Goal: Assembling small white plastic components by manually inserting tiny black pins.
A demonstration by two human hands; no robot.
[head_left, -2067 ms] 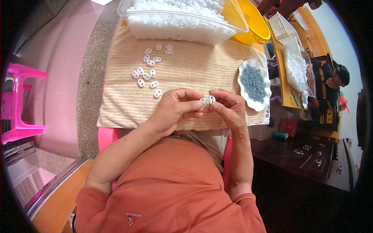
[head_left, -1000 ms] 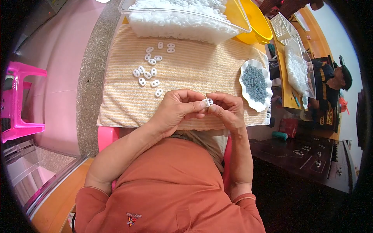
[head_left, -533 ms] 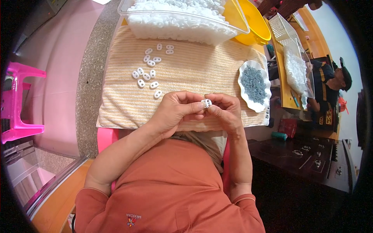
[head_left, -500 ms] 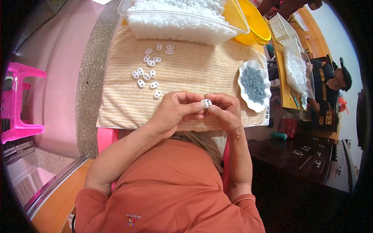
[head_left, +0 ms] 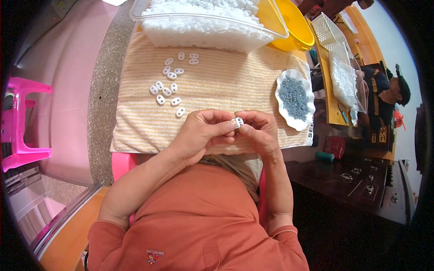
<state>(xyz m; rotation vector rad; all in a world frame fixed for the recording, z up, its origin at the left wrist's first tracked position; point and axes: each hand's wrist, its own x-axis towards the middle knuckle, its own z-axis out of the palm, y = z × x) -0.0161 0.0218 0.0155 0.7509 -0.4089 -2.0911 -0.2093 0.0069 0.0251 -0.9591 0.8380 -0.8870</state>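
Note:
My left hand and my right hand meet over the near edge of the striped cloth. Between their thumbs and fingertips they pinch a small white plastic piece with two holes. Fingers cover part of it, so whether anything is fitted into it cannot be made out. Several loose white two-hole pieces lie scattered on the cloth, to the left and beyond my hands. Right of my right hand stands a white scalloped dish filled with small grey-blue translucent bits.
A clear plastic bin heaped with white pieces stands at the far edge, beside a yellow basin. At the right, a person sits by another table holding a clear bin. A pink stool stands on the left.
The whole view has shifted slightly, with the cloth and loose pieces appearing a little lower and further left. Both hands keep their pinch on the white piece, which has turned slightly.

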